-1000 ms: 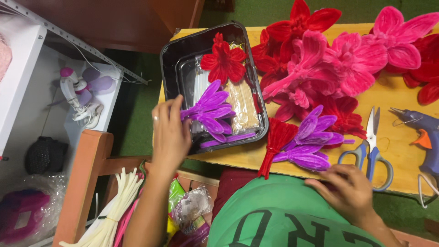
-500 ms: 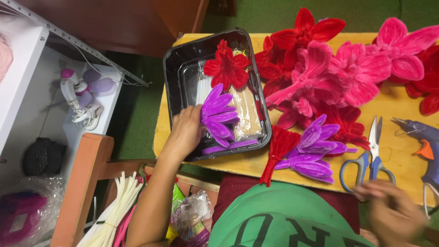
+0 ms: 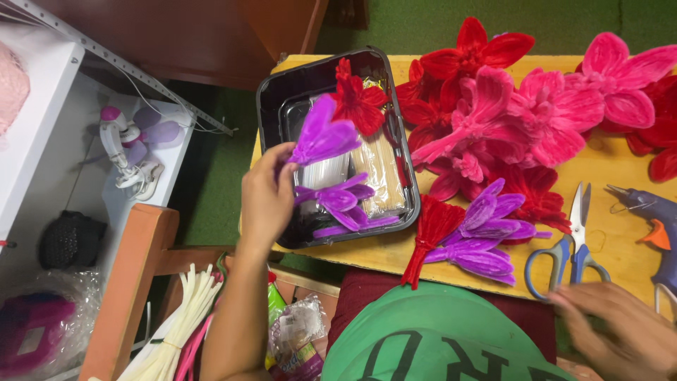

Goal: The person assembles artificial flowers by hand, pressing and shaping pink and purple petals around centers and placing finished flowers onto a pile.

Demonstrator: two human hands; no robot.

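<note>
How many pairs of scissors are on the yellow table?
1. The scissors, with blue handles, lie near the table's front edge, between the purple flower and the glue gun, just beyond the right hand.

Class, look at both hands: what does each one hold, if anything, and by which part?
The left hand holds a purple petal piece by its narrow lower end, above the black tray. The right hand, blurred near the scissors, holds nothing visible.

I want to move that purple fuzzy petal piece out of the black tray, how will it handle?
Probably very light: the left hand lifts the purple petal piece with fingertips alone. Its fuzzy surface likely resists slipping. The petals look soft, so a hard squeeze may bend them.
</note>
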